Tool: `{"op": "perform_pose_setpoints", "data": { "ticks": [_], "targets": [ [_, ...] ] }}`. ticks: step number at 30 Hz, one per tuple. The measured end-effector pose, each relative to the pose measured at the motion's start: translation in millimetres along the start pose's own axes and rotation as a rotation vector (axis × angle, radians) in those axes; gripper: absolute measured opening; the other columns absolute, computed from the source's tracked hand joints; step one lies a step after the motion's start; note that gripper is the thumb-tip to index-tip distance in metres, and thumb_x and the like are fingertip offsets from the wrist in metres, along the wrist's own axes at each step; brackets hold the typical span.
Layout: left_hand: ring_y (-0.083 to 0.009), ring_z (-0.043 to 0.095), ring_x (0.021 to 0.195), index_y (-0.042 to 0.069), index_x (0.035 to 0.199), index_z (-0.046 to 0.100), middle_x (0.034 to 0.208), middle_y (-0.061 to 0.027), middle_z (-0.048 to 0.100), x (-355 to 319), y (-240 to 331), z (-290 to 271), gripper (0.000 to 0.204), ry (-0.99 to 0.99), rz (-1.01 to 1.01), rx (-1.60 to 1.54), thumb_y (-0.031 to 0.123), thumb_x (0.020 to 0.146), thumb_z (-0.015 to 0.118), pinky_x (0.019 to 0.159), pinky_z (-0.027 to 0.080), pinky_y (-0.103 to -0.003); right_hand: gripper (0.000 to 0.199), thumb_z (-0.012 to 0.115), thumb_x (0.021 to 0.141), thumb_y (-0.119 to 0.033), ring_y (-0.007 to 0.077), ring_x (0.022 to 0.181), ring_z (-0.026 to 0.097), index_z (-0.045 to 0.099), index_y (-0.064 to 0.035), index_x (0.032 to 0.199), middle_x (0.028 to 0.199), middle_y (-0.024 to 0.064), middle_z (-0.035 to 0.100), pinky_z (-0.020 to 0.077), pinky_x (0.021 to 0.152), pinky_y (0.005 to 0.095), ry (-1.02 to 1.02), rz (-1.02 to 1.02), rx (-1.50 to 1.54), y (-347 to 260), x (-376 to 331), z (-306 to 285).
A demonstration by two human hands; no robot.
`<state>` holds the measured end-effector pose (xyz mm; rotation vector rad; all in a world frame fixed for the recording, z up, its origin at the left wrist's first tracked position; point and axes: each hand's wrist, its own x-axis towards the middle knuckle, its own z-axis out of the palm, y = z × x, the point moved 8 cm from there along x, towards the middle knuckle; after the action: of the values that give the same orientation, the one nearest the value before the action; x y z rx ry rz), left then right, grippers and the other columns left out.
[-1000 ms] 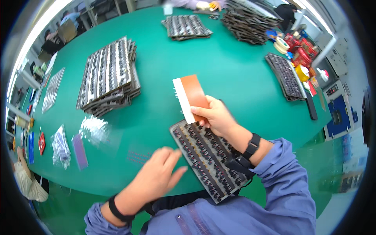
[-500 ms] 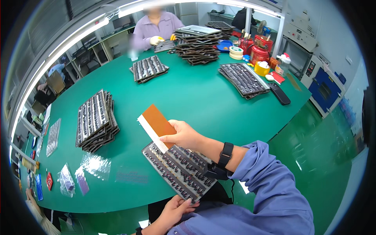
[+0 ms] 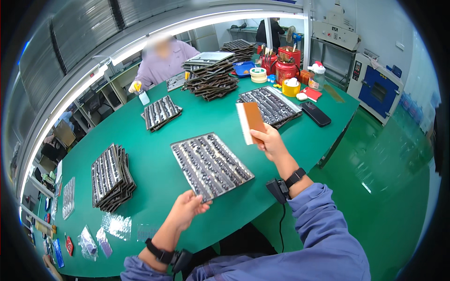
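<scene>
The left hand [image 3: 187, 208] pinches the near corner of a dark parts tray [image 3: 211, 164], thumb on top and fingers curled under, probably to steady or shift it on the green table [image 3: 154, 154]. The right hand [image 3: 269, 140], just right of the tray's far edge, is closed around one orange brush [image 3: 251, 122] with white bristles, raised clear of the parts. Beyond the hands sit five tray stacks: one left [image 3: 112, 177], one ahead [image 3: 161, 112], one beyond the brush [image 3: 269, 105], two tall piles further back.
</scene>
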<state>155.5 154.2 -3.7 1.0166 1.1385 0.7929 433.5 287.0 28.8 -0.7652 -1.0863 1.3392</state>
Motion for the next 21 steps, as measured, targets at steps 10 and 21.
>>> {"op": "perform_pose_setpoints", "data": {
  "ticks": [10,21],
  "targets": [
    [-0.0129,0.062,0.073,-0.009,0.105,0.054,0.096,-0.0141,0.064,158,16,18,0.017,0.063,-0.005,-0.019,0.005,0.098,0.047,0.067,0.056,-0.021,0.019,0.066,0.088,-0.011,0.0030,0.049,0.045,0.056,-0.0058,0.104,0.076,-0.0006,0.060,0.0315,0.039,0.0177,0.238,-0.124,0.245,2,-16,-61],
    [-0.0162,0.068,0.067,-0.008,0.098,0.063,0.083,-0.0125,0.068,159,29,0,0.030,0.110,0.044,0.627,0.021,0.093,0.063,0.059,0.057,-0.027,0.024,0.067,0.085,-0.011,0.0028,0.050,0.046,0.057,-0.0056,0.107,0.079,-0.0010,0.060,0.0304,0.038,0.0173,0.255,0.037,-0.073,29,-3,-53]
  ]
}}
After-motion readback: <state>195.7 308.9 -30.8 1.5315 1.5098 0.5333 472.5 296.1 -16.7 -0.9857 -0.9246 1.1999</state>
